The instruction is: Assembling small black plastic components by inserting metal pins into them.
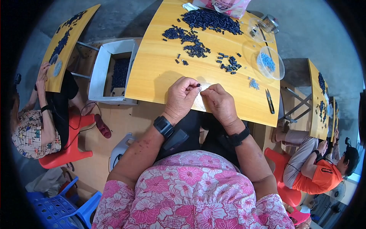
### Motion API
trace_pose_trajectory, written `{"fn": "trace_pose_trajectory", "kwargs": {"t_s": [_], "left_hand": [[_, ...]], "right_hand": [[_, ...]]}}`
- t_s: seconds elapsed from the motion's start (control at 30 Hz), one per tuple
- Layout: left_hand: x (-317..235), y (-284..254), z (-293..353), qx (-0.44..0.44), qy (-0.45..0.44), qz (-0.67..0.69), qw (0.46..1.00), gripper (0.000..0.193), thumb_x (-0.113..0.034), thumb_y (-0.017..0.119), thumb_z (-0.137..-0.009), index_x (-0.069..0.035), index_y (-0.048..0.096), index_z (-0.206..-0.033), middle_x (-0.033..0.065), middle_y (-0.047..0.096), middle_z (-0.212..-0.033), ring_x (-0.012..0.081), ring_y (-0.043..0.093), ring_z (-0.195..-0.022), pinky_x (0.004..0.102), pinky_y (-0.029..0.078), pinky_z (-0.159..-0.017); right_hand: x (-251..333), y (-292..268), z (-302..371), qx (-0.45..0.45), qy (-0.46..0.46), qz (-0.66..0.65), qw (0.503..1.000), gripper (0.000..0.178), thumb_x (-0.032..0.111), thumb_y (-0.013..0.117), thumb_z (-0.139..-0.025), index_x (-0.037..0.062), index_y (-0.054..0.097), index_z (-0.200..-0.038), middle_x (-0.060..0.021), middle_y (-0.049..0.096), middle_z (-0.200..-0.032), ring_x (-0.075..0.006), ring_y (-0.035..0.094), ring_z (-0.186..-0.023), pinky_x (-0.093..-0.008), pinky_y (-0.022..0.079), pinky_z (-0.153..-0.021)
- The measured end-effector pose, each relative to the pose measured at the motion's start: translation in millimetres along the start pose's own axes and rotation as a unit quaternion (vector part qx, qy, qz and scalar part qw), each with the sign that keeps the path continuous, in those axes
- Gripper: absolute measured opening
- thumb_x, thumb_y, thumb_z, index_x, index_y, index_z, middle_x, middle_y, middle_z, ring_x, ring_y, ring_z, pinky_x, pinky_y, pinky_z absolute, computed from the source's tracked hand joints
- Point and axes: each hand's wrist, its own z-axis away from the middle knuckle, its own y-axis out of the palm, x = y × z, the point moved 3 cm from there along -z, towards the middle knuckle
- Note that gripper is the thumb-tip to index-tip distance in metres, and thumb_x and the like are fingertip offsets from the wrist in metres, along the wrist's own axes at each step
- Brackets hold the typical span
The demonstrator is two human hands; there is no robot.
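My left hand (pixel 182 97) is closed in a pinch over the table's near edge. A small dark cylindrical piece (pixel 198 85) pokes out between its thumb and fingers. Close beside it, my right hand (pixel 220 101) is pinched too, its fingertips almost meeting the left ones; whatever they hold is too small to make out. Beyond my hands lies a small group of black cylindrical pieces (pixel 229 63). Some tiny pale-blue parts (pixel 254 83) are scattered to its right. A pair of black thread snips (pixel 270 101) rests near the right edge.
A large heap of black pieces (pixel 211 20) covers the table's far side, with a pink-and-white bag (pixel 232 7) behind. At the right stands a clear tub of blue parts (pixel 270 63). A white box (pixel 100 72) is left of the table. Other people sit at tables on both sides.
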Motion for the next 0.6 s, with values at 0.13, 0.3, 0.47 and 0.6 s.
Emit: {"fn": "trace_pose_trajectory", "kwargs": {"t_s": [0.13, 0.3, 0.47, 0.6], "left_hand": [[1, 1, 0, 0.003, 0.0, -0.003, 1.0, 0.008, 0.0, 0.068, -0.085, -0.001, 0.064, -0.092, 0.0036, 0.064, -0.087, 0.0089, 0.061, -0.076, 0.0221, 0.052, -0.069], [0, 0, -1, 0.009, 0.015, -0.026, 1.0, 0.009, -0.001, 0.069, -0.084, -0.001, 0.064, -0.092, 0.0038, 0.063, -0.085, 0.0091, 0.061, -0.075, 0.0224, 0.051, -0.067], [1, 3, 2, 0.038, 0.005, -0.063, 0.997, 0.009, -0.002, 0.072, -0.082, -0.001, 0.066, -0.089, 0.0032, 0.063, -0.083, 0.0089, 0.06, -0.071, 0.023, 0.05, -0.065], [-6, 4, 1, 0.061, 0.01, -0.092, 0.994, 0.009, -0.003, 0.075, -0.078, -0.001, 0.068, -0.083, 0.0032, 0.063, -0.08, 0.0098, 0.06, -0.066, 0.0231, 0.05, -0.063]], "right_hand": [[3, 2, 0, 0.005, -0.025, 0.05, 0.998, 0.015, 0.004, 0.064, -0.08, 0.0097, 0.064, -0.094, -0.0087, 0.06, -0.09, -0.0299, 0.065, -0.077, -0.0378, 0.054, -0.068], [4, 6, 1, 0.011, -0.022, 0.103, 0.994, 0.015, 0.005, 0.063, -0.081, 0.0086, 0.061, -0.095, -0.0114, 0.058, -0.088, -0.0321, 0.063, -0.078, -0.0397, 0.054, -0.066], [-4, 2, -1, -0.022, 0.042, 0.053, 0.997, 0.012, 0.004, 0.064, -0.083, 0.0073, 0.06, -0.095, -0.0138, 0.057, -0.087, -0.0341, 0.062, -0.081, -0.0414, 0.052, -0.068], [-7, -11, -2, -0.078, 0.052, -0.072, 0.993, 0.01, 0.002, 0.063, -0.085, 0.0058, 0.061, -0.094, -0.0156, 0.059, -0.088, -0.0368, 0.061, -0.082, -0.0419, 0.051, -0.072]]}}
